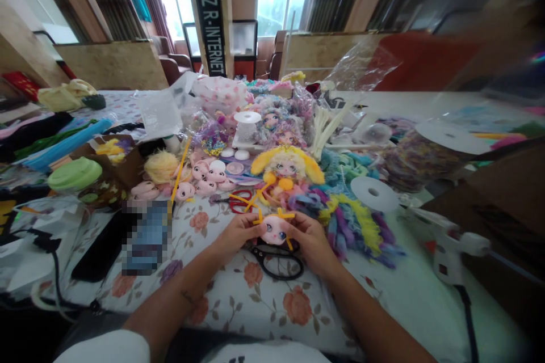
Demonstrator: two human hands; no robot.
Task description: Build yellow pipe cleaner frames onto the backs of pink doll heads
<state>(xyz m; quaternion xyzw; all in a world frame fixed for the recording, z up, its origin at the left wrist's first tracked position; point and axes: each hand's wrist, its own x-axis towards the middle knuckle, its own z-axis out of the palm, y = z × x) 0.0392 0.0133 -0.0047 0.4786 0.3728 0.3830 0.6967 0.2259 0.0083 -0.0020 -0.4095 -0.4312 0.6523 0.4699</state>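
Both of my hands hold a small pink doll head point(273, 229) with big painted eyes, just above a floral tablecloth point(238, 295). My left hand point(236, 235) pinches its left side and my right hand point(310, 238) grips its right side. Yellow fuzzy pipe-cleaner strands point(284, 216) stick out from the top of the head. Black-handled scissors point(279, 261) lie on the cloth right under my hands. Beyond them sits a finished doll with yellow hair point(286, 167), and red-handled scissors point(240, 201) lie beside it.
Several bare doll heads point(204, 178) lie at the centre left. Multicoloured yarn hair point(353, 221) is piled to the right, with a white spool point(374, 193) and a white glue gun point(451, 249). A phone point(147, 238) lies at the left. Bags and spools crowd the back.
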